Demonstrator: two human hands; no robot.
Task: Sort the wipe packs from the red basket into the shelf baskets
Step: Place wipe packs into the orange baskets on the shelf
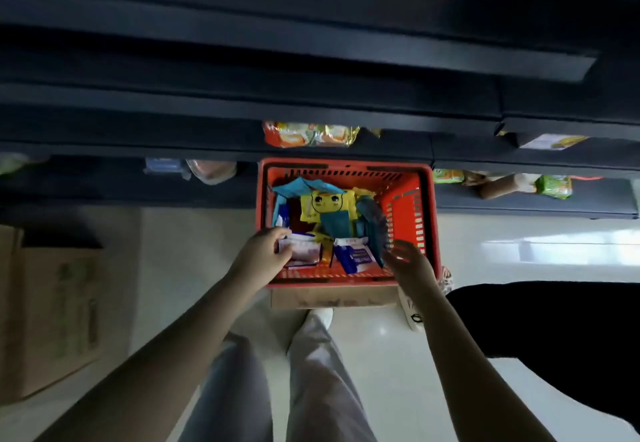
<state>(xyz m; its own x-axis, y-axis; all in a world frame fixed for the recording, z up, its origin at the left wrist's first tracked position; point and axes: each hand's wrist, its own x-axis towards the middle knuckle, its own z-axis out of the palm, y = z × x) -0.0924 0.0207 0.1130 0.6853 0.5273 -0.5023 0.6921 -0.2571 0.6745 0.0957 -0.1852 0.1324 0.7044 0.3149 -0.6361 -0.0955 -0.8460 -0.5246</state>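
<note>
Left hand (265, 251) grips a flat white-and-purple wipe pack (306, 254), fingers curled round its left edge, in the near left corner of the red slotted plastic basket (346, 163). I see the right hand (410, 261) over the near right corner, fingers spread and holding nothing, just beside a blue-and-white wipe pack (356, 257). Farther back in the basket lies a yellow wipe pack with a cartoon face (327, 204).

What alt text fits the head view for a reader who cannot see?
A person's left hand grips a white wipe pack inside a red basket of colourful packs. The right hand hovers open over the basket's near corner, before dark shelves.
</note>
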